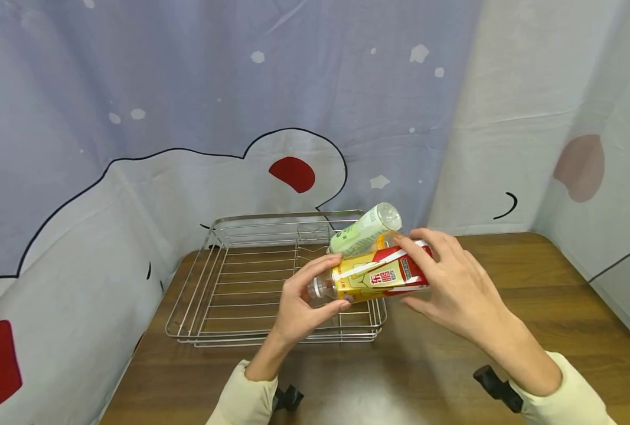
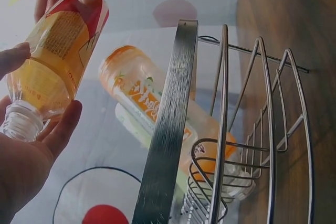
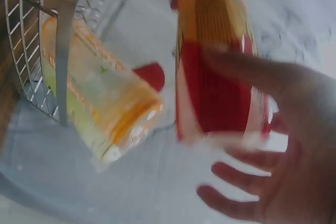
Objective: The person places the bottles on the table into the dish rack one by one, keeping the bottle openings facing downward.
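Note:
Both hands hold a clear plastic bottle with a red and yellow label, tilted nearly level above the right part of a metal wire rack. Its threaded neck is bare of a cap and points left. My left hand grips the neck end, thumb below and fingers above. At the base end, my right hand holds the bottle between thumb and fingers. Behind it, a pale green bottle leans base-up in the rack's side holder. Beside that one leans an orange-labelled bottle, mostly hidden in the head view.
The rack stands on a brown wooden table, left of centre. A patterned curtain hangs close behind the table and along its sides. Black straps or mounts sit by the cream sleeves.

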The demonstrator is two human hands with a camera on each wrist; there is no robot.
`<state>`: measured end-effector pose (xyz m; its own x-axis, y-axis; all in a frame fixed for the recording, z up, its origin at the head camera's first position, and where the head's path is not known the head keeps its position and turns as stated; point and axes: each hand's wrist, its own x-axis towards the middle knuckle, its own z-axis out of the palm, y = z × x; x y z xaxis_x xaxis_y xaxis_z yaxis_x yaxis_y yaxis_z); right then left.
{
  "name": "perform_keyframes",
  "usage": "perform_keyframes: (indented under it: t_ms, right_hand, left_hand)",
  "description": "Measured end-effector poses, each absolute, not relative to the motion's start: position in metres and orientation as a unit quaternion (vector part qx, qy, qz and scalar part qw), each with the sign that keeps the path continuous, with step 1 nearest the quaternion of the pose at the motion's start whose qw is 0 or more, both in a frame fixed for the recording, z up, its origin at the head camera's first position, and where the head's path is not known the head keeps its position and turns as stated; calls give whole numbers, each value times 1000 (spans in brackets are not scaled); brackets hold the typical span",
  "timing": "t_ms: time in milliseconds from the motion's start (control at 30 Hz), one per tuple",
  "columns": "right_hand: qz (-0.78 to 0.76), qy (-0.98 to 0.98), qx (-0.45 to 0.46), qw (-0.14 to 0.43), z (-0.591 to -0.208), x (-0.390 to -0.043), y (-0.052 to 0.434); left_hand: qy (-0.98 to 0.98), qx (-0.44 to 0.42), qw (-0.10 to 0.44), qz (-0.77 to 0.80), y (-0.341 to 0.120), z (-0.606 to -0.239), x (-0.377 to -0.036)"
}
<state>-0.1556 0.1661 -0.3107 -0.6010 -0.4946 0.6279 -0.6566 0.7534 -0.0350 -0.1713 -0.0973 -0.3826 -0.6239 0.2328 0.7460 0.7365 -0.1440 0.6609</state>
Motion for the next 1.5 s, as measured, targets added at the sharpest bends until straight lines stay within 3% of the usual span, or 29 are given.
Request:
perform_keyframes:
  t_ms: [167,333,500,733,1500]
  right_hand:
    - [361,-857,309,201,-324,-158,194]
    - [652,-664,354,95,-355,-166,216]
    - [770,-494,403,39,-385,-169,218]
    - [788,-460,408,13,-395,-167,208]
    - [765,-479,429,28,-381,-169,205]
  left_hand:
    - [-627,-384,193,-650,-99,-385,-169]
    - [-612,-387,171,-669,-97,-387,-166]
    - [-589,-397,150,-688,-92,-390,-166]
    - [-586,-405,128,-690,-89,-395,-163]
    - [-610,-405,90,-675,-97,-395,-165]
